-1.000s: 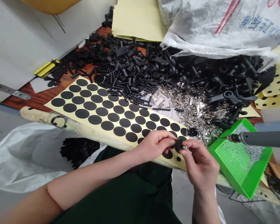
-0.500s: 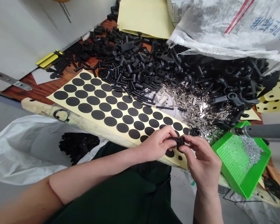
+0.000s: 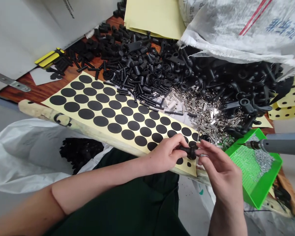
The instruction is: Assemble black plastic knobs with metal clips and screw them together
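My left hand (image 3: pixel 165 154) pinches a small black plastic part (image 3: pixel 189 151) over the near edge of the table. My right hand (image 3: pixel 217 170) meets it from the right, fingertips pressed on the same part. Both hands hover above the near right corner of a yellow sheet (image 3: pixel 64 91) covered with rows of black round stickers (image 3: pixel 114 127). Another black round part (image 3: pixel 205 138) lies just beyond my fingers.
A big heap of black plastic parts (image 3: pixel 211 78) and black ribbed pins (image 3: pixel 127 85) fills the table's far side, with shiny metal clips (image 3: pixel 206 113) in front. A green tray (image 3: pixel 254 170) of small screws and a grey electric screwdriver (image 3: pixel 277 146) stand right. White sacks (image 3: pixel 236 29) lie behind, a bag (image 3: pixel 27 157) left.
Both hands stayed together on the black part, turning it slightly between the fingers. The view has shifted a little, so everything sits lower and more to the left.
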A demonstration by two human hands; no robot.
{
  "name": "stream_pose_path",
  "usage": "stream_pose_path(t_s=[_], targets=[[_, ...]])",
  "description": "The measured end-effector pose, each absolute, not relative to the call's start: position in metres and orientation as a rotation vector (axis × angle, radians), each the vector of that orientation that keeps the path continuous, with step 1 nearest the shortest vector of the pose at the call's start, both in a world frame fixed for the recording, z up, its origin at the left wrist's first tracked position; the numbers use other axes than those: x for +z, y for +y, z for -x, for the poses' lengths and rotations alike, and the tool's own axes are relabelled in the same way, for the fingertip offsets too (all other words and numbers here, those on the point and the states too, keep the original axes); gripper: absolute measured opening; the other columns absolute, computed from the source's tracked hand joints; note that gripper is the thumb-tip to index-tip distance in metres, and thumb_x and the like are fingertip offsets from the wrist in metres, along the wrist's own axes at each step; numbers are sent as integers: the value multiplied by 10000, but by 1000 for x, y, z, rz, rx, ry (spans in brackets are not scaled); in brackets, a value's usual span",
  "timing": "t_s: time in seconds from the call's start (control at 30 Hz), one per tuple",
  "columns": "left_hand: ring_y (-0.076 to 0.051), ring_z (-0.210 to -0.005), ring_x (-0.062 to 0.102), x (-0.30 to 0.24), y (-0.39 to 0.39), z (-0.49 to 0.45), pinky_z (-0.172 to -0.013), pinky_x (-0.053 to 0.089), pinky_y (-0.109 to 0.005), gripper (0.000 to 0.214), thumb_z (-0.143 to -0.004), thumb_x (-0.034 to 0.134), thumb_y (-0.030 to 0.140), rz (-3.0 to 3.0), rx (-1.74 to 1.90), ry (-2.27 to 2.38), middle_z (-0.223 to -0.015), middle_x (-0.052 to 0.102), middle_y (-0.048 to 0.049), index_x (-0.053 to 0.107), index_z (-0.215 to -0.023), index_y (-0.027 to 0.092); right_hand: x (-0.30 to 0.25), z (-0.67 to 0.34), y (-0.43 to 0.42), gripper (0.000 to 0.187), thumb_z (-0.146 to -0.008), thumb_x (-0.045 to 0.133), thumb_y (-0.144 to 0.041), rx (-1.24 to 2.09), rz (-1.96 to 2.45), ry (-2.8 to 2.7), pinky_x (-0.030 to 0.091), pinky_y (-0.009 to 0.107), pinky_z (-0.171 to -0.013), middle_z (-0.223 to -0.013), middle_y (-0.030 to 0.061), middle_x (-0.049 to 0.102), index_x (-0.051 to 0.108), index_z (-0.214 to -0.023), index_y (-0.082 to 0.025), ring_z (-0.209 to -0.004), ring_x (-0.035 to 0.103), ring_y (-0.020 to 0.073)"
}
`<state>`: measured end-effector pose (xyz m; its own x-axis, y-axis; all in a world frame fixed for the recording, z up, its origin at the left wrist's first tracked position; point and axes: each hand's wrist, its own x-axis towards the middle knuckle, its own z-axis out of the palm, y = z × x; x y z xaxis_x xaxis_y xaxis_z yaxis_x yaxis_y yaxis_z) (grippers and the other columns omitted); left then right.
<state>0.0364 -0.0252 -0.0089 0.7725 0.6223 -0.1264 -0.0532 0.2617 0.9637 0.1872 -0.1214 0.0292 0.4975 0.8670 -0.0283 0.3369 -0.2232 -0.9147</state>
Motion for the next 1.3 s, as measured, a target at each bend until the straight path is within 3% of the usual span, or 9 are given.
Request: stream_pose_path(t_s=[0.27,0.4,0.5,0.6,0.73,0.93,1.03,1.13,1.3], targets=[[-101,-615,468,-9,-26,-34,-586,385,-236,80,-822,537,121,-1309,510,553,-703,510,36,513,-829,196,35,-177,-109,344,-743,715,-485,897,1933,-917,472,232,-353,-503,19,638,733,-808,-148,-390,552,120],[-123,-656,509,-10,-25,-34,-618,415,-256,66,-827,531,159,-1173,476,516,-724,518,24,499,-863,204,40,-188,-120,414,-773,719,-374,668,1930,-1195,605,337,-653,-1058,91,731,672,-1164,-245,-842,711,202],[-126,-668,507,-9,-24,-35,-624,417,-264,70,-822,532,151,-1123,479,482,-732,525,15,493,-859,196,41,-191,-124,411,-765,736,-263,542,1823,-1521,559,415,-914,-1232,76,672,673,-1170,-284,-1132,632,236],[-118,-660,500,-8,-25,-34,-617,412,-256,73,-827,523,131,-1181,476,477,-752,538,12,507,-863,192,39,-185,-119,187,-810,687,-319,483,1915,-1465,595,320,-686,-853,49,751,742,-960,-222,-751,704,181],[-112,-644,490,-9,-25,-33,-603,403,-244,87,-825,524,120,-1256,470,521,-733,524,23,509,-862,197,38,-181,-112,328,-874,572,-455,676,2031,-1243,473,217,-405,-520,-2,630,742,-800,-184,-430,566,112],[-123,-692,525,-12,-25,-34,-654,433,-261,88,-828,525,135,-1145,501,453,-761,531,18,490,-874,202,42,-189,-119,449,-758,748,-321,523,1854,-1527,575,381,-864,-1194,79,688,659,-1195,-275,-1053,662,229],[-119,-686,516,-12,-25,-34,-640,426,-255,82,-832,519,135,-1188,505,460,-770,533,16,498,-875,201,38,-184,-118,207,-811,688,-355,528,1925,-1470,594,319,-692,-858,49,746,733,-969,-229,-769,703,190],[-113,-669,504,-12,-26,-33,-628,417,-248,81,-831,517,124,-1235,498,477,-750,531,20,507,-863,197,36,-181,-116,311,-884,566,-445,616,2032,-1310,494,227,-428,-547,-2,637,721,-780,-197,-465,589,123],[-122,-686,532,-13,-24,-34,-642,439,-256,74,-833,535,151,-1149,488,449,-764,545,12,497,-874,199,37,-189,-124,482,-766,738,-384,477,1902,-1494,584,371,-808,-1172,84,689,637,-1220,-257,-962,676,215]])
